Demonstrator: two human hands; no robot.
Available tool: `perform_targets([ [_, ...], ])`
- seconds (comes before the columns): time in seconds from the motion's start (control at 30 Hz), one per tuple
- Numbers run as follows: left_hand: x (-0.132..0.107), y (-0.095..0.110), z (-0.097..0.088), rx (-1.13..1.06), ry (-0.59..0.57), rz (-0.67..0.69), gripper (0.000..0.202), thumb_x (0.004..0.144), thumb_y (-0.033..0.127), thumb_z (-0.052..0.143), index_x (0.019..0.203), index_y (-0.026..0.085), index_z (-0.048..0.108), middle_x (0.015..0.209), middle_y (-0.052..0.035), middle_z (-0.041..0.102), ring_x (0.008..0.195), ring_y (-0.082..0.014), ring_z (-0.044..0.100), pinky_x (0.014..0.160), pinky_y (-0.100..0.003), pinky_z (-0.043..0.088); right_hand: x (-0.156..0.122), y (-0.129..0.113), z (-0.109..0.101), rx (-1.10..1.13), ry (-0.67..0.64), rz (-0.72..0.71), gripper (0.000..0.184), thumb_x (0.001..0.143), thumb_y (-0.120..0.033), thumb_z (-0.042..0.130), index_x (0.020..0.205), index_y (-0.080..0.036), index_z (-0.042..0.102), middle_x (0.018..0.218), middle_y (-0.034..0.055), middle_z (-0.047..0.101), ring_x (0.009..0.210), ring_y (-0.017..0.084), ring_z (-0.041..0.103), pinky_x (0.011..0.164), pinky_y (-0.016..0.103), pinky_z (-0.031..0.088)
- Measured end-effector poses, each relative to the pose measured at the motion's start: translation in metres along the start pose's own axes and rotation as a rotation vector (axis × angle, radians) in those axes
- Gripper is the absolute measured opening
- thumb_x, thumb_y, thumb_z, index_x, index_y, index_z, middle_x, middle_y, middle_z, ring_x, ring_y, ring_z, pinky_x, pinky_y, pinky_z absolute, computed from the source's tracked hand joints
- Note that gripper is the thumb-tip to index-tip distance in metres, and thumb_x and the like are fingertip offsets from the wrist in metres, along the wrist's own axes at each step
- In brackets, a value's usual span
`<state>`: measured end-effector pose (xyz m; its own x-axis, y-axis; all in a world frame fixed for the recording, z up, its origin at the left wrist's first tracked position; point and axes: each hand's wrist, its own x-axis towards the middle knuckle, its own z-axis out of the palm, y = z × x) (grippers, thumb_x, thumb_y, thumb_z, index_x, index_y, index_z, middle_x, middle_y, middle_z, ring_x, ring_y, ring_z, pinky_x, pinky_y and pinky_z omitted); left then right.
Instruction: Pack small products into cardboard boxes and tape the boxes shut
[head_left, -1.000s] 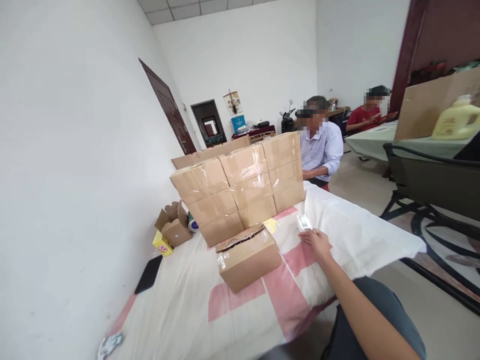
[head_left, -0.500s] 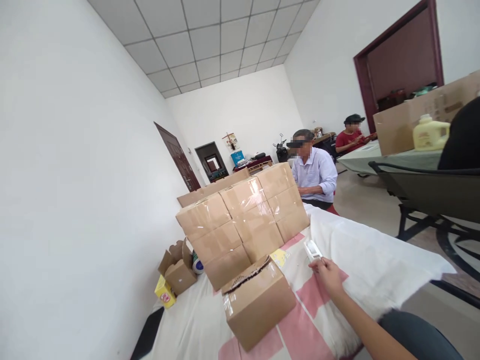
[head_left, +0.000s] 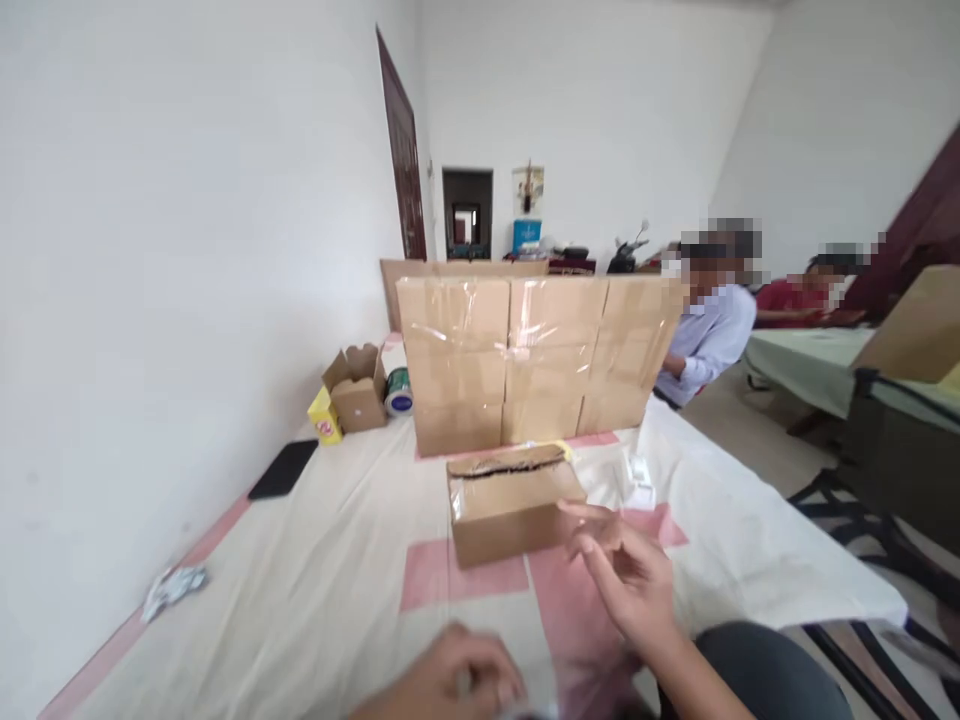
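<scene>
White walls [head_left: 187,220] surround your table [head_left: 300,590], which is covered in pale cloth with pink patches. Your right hand [head_left: 626,575] hovers over it with the index finger stretched out and the thumb close to another finger; you cannot tell from this view whether that grip pinches anything thin. Your left hand [head_left: 457,670], blurred at the lower edge, has its fingers curled, and its grip cannot be made out either. Just beyond your right fingertips sits the small carton [head_left: 510,520], its top slit ragged and dark; whether you touch it is unclear. Right of it lies the white tape dispenser [head_left: 637,482]. Behind both stands a wall of taped cartons [head_left: 544,360]. Farther left are an open box [head_left: 356,400], a yellow packet [head_left: 325,417] and a black tablet-like slab [head_left: 285,468]. Past the cartons, a person in a pale shirt [head_left: 712,335] sits at the right.
</scene>
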<state>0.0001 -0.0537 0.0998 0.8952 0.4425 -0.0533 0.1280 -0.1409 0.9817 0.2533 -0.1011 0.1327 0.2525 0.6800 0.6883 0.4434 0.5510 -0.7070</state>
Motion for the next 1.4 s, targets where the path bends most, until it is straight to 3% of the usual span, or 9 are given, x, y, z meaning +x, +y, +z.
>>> perform_targets([
  [0.07, -0.006, -0.009, -0.012, 0.07, 0.203, 0.058, 0.03, 0.099, 0.049, 0.059, 0.108, 0.021, 0.069, 0.086, -0.002, 0.063, 0.08, -0.0156, 0.058, 0.082, -0.032, 0.05, -0.014, -0.009, 0.014, 0.03, -0.308, 0.052, 0.025, 0.096, -0.026, 0.063, 0.072, -0.024, 0.055, 0.072, 0.0048, 0.074, 0.105, 0.026, 0.076, 0.089, 0.036, 0.058],
  [0.13, -0.01, -0.01, -0.024, 0.372, 0.37, 0.289, 0.025, 0.098, 0.04, 0.063, 0.113, 0.022, 0.069, 0.073, 0.0016, 0.057, 0.068, -0.0131, 0.052, 0.074, -0.03, 0.045, -0.027, -0.011, 0.029, 0.075, -0.611, 0.133, 0.016, 0.093, -0.025, 0.066, 0.078, -0.023, 0.06, 0.087, 0.0056, 0.078, 0.103, 0.023, 0.076, 0.092, 0.033, 0.056],
  [0.23, -0.008, -0.004, -0.034, 0.669, 0.352, 0.44, 0.022, 0.095, 0.028, 0.067, 0.117, 0.023, 0.069, 0.079, 0.0003, 0.059, 0.073, -0.0139, 0.056, 0.07, -0.027, 0.042, -0.044, -0.007, 0.046, 0.084, -0.822, 0.134, 0.01, 0.087, -0.022, 0.068, 0.081, -0.022, 0.06, 0.09, 0.0039, 0.077, 0.086, 0.018, 0.074, 0.083, 0.027, 0.054],
  [0.37, -0.001, -0.006, -0.034, 0.755, 0.272, 0.471, 0.018, 0.097, 0.023, 0.065, 0.114, 0.024, 0.069, 0.084, -0.0011, 0.061, 0.077, -0.0143, 0.06, 0.069, -0.026, 0.043, -0.054, 0.002, 0.051, 0.036, -0.805, 0.071, 0.013, 0.086, -0.019, 0.067, 0.077, -0.021, 0.058, 0.076, -0.0013, 0.07, 0.071, 0.013, 0.066, 0.073, 0.023, 0.048],
  [0.6, 0.008, -0.021, -0.039, 0.952, 0.374, 0.728, 0.017, 0.095, 0.016, 0.066, 0.111, 0.021, 0.068, 0.083, -0.0025, 0.064, 0.072, -0.0151, 0.054, 0.064, -0.029, 0.04, -0.054, 0.007, 0.049, 0.019, -0.75, 0.041, 0.008, 0.088, -0.017, 0.065, 0.083, -0.02, 0.061, 0.078, -0.0015, 0.068, 0.073, 0.012, 0.064, 0.071, 0.021, 0.045],
  [0.9, 0.011, -0.026, -0.036, 0.874, 0.395, 0.727, 0.01, 0.095, 0.013, 0.065, 0.102, 0.02, 0.066, 0.084, -0.0022, 0.068, 0.074, -0.0147, 0.059, 0.066, -0.028, 0.042, -0.057, 0.011, 0.053, 0.016, -0.745, 0.039, 0.009, 0.09, -0.014, 0.06, 0.084, -0.02, 0.062, 0.086, 0.0016, 0.07, 0.08, 0.014, 0.067, 0.075, 0.022, 0.048],
  [1.07, 0.01, -0.025, -0.034, 1.028, 0.417, 0.752, 0.011, 0.096, 0.009, 0.059, 0.101, 0.019, 0.062, 0.083, -0.0028, 0.07, 0.07, -0.0164, 0.053, 0.062, -0.031, 0.037, -0.059, 0.003, 0.059, 0.013, -0.726, 0.226, 0.01, 0.091, -0.019, 0.058, 0.082, -0.02, 0.063, 0.079, 0.0011, 0.071, 0.07, 0.014, 0.066, 0.068, 0.022, 0.048],
  [1.27, 0.008, -0.02, -0.037, 1.028, 0.489, 0.69, 0.012, 0.096, 0.008, 0.058, 0.1, 0.019, 0.06, 0.079, -0.0025, 0.063, 0.07, -0.0155, 0.052, 0.063, -0.029, 0.039, -0.053, 0.015, 0.059, -0.125, -0.633, 0.649, 0.014, 0.091, -0.031, 0.06, 0.093, -0.02, 0.067, 0.083, 0.0044, 0.077, 0.056, 0.015, 0.064, 0.058, 0.025, 0.046],
  [1.4, 0.008, -0.012, -0.044, 0.834, 0.541, 0.56, 0.012, 0.098, 0.009, 0.055, 0.095, 0.02, 0.057, 0.082, -0.0022, 0.061, 0.076, -0.0142, 0.056, 0.068, -0.026, 0.044, -0.032, 0.04, 0.043, -0.401, -0.556, 0.548, 0.02, 0.095, -0.031, 0.053, 0.083, -0.02, 0.065, 0.08, 0.0052, 0.076, 0.063, 0.018, 0.066, 0.061, 0.028, 0.043],
])
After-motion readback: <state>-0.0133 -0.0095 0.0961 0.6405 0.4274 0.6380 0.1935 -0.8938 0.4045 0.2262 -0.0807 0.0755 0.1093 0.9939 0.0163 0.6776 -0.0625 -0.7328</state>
